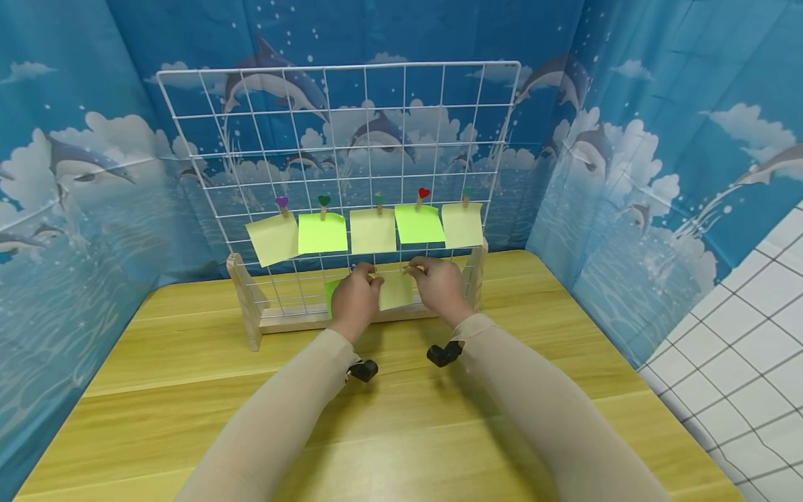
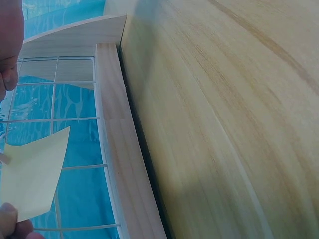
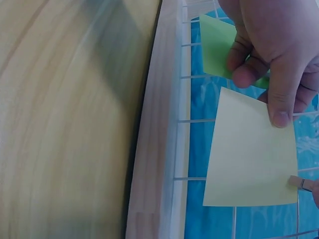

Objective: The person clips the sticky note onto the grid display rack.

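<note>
My left hand (image 1: pixel 356 300) pinches the left edge of a pale yellow sticky note (image 1: pixel 395 291), thumb on its front face in the right wrist view. That note lies against the lower part of a white wire grid (image 1: pixel 341 66). My right hand (image 1: pixel 444 287) is at the note's upper right, its fingers pinching a small wooden clothespin (image 3: pixel 300 183) whose tip is on the note's top edge. Partly hidden behind my left hand, a green sticky note (image 3: pixel 215 47) hangs on the grid.
Above, a row of yellow and green notes (image 1: pixel 323 233) hangs from clothespins with heart tops, such as a red heart (image 1: pixel 424 192). A wooden base (image 1: pixel 295 321) holds the grid on the wood-grain table (image 1: pixel 401 432). A dolphin-print curtain (image 1: pixel 63 230) stands behind.
</note>
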`<control>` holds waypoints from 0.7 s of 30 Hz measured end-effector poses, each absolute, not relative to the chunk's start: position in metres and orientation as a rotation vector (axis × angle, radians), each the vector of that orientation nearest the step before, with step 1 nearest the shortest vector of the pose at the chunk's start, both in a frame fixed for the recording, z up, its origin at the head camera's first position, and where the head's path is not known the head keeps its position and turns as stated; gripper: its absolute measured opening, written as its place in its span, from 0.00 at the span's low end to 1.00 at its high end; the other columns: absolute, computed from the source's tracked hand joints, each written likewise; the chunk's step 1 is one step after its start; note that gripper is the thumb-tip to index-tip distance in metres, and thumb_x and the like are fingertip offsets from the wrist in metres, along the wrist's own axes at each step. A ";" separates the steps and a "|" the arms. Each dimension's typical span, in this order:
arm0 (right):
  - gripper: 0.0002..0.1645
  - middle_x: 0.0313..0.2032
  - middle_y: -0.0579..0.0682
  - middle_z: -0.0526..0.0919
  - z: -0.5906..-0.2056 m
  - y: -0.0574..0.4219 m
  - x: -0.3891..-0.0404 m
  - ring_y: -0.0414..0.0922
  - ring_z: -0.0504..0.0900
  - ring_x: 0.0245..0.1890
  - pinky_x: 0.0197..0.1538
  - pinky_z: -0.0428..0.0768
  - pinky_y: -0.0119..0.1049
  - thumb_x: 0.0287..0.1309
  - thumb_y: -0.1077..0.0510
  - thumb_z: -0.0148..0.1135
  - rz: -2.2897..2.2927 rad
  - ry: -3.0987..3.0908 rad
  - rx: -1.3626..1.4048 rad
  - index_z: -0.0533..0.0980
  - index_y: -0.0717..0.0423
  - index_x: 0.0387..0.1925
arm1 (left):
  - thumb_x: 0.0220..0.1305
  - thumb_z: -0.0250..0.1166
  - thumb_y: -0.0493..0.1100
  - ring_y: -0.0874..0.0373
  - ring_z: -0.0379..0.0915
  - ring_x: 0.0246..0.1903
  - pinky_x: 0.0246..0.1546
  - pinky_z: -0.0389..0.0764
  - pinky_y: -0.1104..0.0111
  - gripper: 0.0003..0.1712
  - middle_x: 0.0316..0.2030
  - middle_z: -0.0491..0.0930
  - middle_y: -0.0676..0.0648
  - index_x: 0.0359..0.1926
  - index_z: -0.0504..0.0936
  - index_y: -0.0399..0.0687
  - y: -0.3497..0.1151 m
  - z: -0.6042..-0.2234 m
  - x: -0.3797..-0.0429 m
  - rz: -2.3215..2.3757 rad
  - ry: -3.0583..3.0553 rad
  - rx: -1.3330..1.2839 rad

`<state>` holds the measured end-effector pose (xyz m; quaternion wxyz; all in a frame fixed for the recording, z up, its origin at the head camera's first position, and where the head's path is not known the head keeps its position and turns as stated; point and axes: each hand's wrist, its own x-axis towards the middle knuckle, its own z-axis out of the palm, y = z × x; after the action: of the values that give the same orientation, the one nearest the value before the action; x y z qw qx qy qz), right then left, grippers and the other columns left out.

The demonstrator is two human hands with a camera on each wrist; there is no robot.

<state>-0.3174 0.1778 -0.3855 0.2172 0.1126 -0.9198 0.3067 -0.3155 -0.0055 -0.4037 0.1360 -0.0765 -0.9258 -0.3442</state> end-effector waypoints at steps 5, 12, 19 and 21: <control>0.14 0.25 0.49 0.88 -0.383 0.179 -0.321 0.40 0.66 0.14 0.24 0.64 0.34 0.76 0.52 0.62 0.803 -2.596 0.324 0.88 0.52 0.51 | 0.80 0.60 0.50 0.56 0.84 0.28 0.30 0.83 0.60 0.20 0.42 0.90 0.46 0.63 0.80 0.44 -0.005 -0.404 -0.317 -0.980 -2.684 -0.216; 0.16 0.37 0.50 0.93 -0.380 0.179 -0.322 0.41 0.68 0.15 0.26 0.66 0.36 0.77 0.50 0.60 0.767 -2.686 0.300 0.88 0.51 0.54 | 0.80 0.61 0.50 0.56 0.85 0.29 0.30 0.82 0.61 0.19 0.42 0.90 0.47 0.63 0.80 0.45 -0.005 -0.404 -0.317 -0.984 -2.689 -0.211; 0.17 0.43 0.49 0.93 -0.375 0.179 -0.325 0.43 0.82 0.26 0.33 0.77 0.38 0.78 0.48 0.59 0.756 -2.756 0.282 0.87 0.49 0.55 | 0.80 0.60 0.51 0.56 0.85 0.30 0.30 0.83 0.60 0.19 0.43 0.90 0.47 0.63 0.80 0.46 -0.005 -0.405 -0.318 -0.983 -2.697 -0.205; 0.17 0.42 0.49 0.93 -0.374 0.179 -0.326 0.43 0.84 0.27 0.35 0.79 0.40 0.78 0.49 0.59 0.759 -2.773 0.282 0.87 0.49 0.56 | 0.81 0.60 0.51 0.55 0.85 0.31 0.31 0.83 0.60 0.19 0.43 0.90 0.47 0.63 0.80 0.47 -0.005 -0.405 -0.318 -0.979 -2.700 -0.200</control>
<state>-0.3255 0.1788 -0.3745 0.1263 0.0968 -0.9522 0.2606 -0.3179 -0.0050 -0.4049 0.1311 -0.0688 -0.9298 -0.3370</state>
